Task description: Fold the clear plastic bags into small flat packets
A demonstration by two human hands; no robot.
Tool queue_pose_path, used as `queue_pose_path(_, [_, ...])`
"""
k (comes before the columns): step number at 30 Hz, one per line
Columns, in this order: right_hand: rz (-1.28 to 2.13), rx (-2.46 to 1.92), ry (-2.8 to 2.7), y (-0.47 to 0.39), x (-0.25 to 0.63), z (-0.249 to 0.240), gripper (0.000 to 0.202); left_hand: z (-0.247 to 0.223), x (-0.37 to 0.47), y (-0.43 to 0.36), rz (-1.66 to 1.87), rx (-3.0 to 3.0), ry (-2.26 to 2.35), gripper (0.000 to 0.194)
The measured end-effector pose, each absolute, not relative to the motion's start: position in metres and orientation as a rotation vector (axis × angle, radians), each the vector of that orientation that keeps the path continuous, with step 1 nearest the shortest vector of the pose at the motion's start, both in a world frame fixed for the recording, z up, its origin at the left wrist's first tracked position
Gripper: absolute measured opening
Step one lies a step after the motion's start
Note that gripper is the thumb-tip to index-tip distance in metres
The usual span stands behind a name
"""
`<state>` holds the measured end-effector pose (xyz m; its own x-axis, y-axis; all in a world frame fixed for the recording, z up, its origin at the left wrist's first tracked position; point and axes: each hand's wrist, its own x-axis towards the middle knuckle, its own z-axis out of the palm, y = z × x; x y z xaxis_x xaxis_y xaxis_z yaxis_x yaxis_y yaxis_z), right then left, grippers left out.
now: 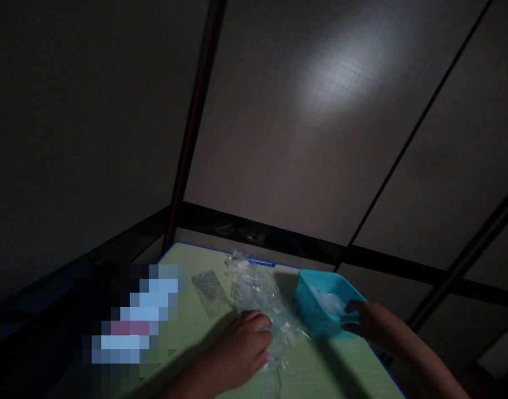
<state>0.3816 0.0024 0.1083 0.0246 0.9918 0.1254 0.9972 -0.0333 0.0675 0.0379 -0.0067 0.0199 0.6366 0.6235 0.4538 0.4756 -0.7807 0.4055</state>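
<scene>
A heap of clear crinkled plastic (254, 291) lies down the middle of the green table. My left hand (247, 343) rests at the near part of this heap, its fingers curled at the plastic; what they pinch, if anything, is too small to tell. At the right stands a turquoise plastic basket (320, 327) with whitish clear plastic (332, 302) inside. My right hand (362, 320) is at the basket's right rim, fingers bent around the rim, thumb side towards me. A flat clear packet (211, 292) lies left of the heap.
The green table (187, 343) has a blue edge and stands close to a panelled wall (262, 166) with dark strips. A pixelated, bluish and pink patch (149, 310) covers the table's left side. The scene is dim.
</scene>
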Motion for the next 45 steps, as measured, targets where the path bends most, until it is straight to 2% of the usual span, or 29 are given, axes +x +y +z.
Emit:
queue_pose_path(3, [-0.109, -2.261, -2.173, 0.011, 0.374, 0.104, 0.031, 0.017, 0.037, -0.006, 0.750, 2.659, 0.881, 0.011])
queue_pose_path(8, [-0.249, -2.282, -2.131, 0.034, 0.355, 0.105, 0.035, 0.014, 0.035, 0.000, 0.690, 2.651, 0.995, 0.009])
queue_pose_path(14, [-0.431, -2.263, -2.141, 0.065, 0.326, 0.098, 0.042, 0.011, 0.033, 0.011, 0.685, 2.581, 1.175, 0.014])
queue_pose_path(17, [-0.409, -2.209, -2.132, 0.074, 0.309, 0.093, 0.051, 0.007, 0.032, 0.016, 0.687, 2.558, 1.225, 0.012])
queue_pose_path(22, [-0.428, -2.110, -1.958, 0.051, 0.276, 0.091, 0.062, 0.008, 0.030, 0.019, 0.823, 2.528, 1.209, 0.008])
queue_pose_path(25, [-0.161, -1.840, -1.947, 0.021, 0.247, 0.086, 0.052, 0.013, 0.029, 0.021, 1.020, 2.455, 1.222, 0.002])
queue_pose_path(30, [0.541, -1.346, -1.847, 0.001, 0.202, 0.048, 0.038, 0.017, 0.032, 0.023, 1.283, 2.350, 1.178, 0.011])
queue_pose_path(32, [0.676, -1.181, -1.709, 0.005, 0.195, 0.030, 0.028, 0.016, 0.034, 0.023, 1.303, 2.360, 1.154, 0.012])
queue_pose_path(34, [0.831, -1.012, -1.655, 0.008, 0.194, 0.020, 0.027, 0.016, 0.037, 0.021, 1.265, 2.391, 1.134, 0.014])
queue_pose_path(37, [0.915, -0.860, -1.624, 0.008, 0.199, 0.018, 0.029, 0.015, 0.038, 0.017, 1.219, 2.378, 1.153, 0.019])
queue_pose_path(41, [0.864, -0.838, -1.492, 0.005, 0.206, 0.029, 0.028, 0.017, 0.038, 0.011, 1.271, 2.221, 1.070, 0.030])
queue_pose_path(45, [1.065, -0.745, -1.483, 0.005, 0.204, 0.031, 0.030, 0.019, 0.041, 0.007, 1.346, 1.854, 0.913, 0.019])
